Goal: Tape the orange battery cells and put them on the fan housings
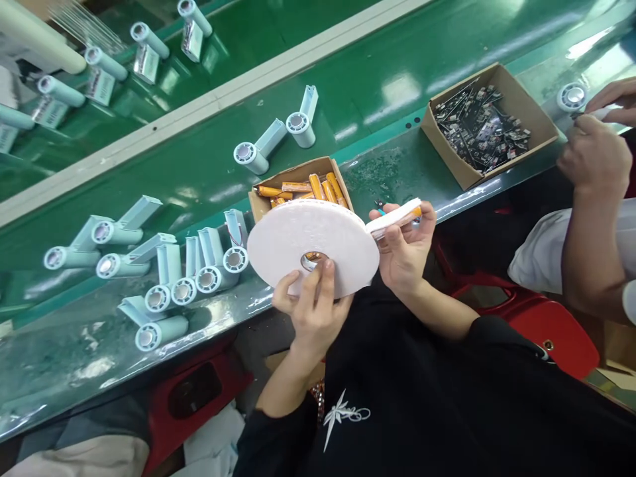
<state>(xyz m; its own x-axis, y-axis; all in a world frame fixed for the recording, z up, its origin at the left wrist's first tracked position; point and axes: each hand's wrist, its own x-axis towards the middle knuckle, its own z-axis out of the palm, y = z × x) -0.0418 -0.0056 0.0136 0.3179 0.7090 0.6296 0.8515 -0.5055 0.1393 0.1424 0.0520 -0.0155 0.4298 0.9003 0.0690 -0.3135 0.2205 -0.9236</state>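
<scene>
A large roll of white foam tape [275,242] is upright in front of me, its flat side towards my body. My left hand [318,308] grips it near the centre hole, fingertips at the hole's edge. My right hand [408,258] is closed round an orange cylindrical battery [417,212], with a white strip of the tape [395,217] lying along it. That strip runs to the right edge of the roll. Behind the roll, partly hidden, stands a cardboard box [258,206] of orange batteries [316,186]. A small tool with a teal part [381,207] is partly hidden behind my right hand.
Several light blue fan housings [209,278] stand on the left of the green bench, with two more [301,129] behind the box. Others line the far belt [144,40]. A box of small circuit boards [481,126] lies right, near a co-worker's hands [593,139]. Red stools [551,334] are below.
</scene>
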